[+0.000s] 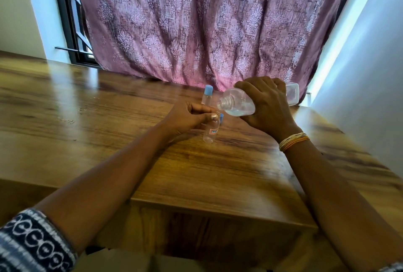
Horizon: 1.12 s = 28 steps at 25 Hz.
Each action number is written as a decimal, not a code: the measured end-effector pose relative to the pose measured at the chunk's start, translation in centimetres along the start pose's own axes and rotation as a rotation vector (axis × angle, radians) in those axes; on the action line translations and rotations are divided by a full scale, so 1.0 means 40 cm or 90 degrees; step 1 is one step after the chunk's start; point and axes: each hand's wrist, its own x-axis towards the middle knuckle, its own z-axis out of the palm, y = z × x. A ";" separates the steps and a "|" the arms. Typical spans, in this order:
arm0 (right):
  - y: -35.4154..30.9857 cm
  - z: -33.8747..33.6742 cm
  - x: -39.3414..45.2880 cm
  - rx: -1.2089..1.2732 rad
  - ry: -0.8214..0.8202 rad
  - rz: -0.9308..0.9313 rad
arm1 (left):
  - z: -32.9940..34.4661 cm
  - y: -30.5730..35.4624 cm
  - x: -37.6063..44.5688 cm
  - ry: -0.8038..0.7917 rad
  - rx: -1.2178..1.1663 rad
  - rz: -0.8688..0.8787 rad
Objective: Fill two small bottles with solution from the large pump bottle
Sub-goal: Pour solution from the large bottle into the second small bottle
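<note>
My right hand (pixel 265 106) grips the large clear bottle (pixel 238 102), tipped on its side with the open threaded neck pointing left and a little clear liquid pooled inside. Its pump is off and not in view. My left hand (pixel 187 118) holds a small clear bottle (pixel 211 132) upright on the wooden table (pixel 109 123), pinched near its top, just below the large bottle's mouth. A blue cap (pixel 221 118) shows right behind it. A second small bottle with a blue cap (pixel 206 95) stands farther back.
A patterned pink curtain (pixel 196 27) hangs along the table's far edge. A white wall (pixel 366 80) runs close on the right. The table's near edge has a stepped cut-out in front of me.
</note>
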 end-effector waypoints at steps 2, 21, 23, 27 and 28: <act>0.000 0.002 0.000 -0.007 -0.002 -0.002 | 0.001 -0.002 0.002 0.005 0.001 -0.001; 0.008 0.008 0.000 -0.017 -0.002 -0.004 | -0.004 -0.001 0.001 0.003 0.016 -0.008; 0.007 0.008 0.000 -0.022 0.003 -0.004 | -0.001 0.001 0.001 0.002 -0.002 -0.006; 0.005 0.007 0.000 -0.023 0.006 -0.004 | 0.000 0.004 -0.002 0.001 -0.009 -0.007; 0.005 0.006 0.001 -0.023 0.005 -0.005 | -0.002 0.003 -0.002 0.001 -0.006 -0.008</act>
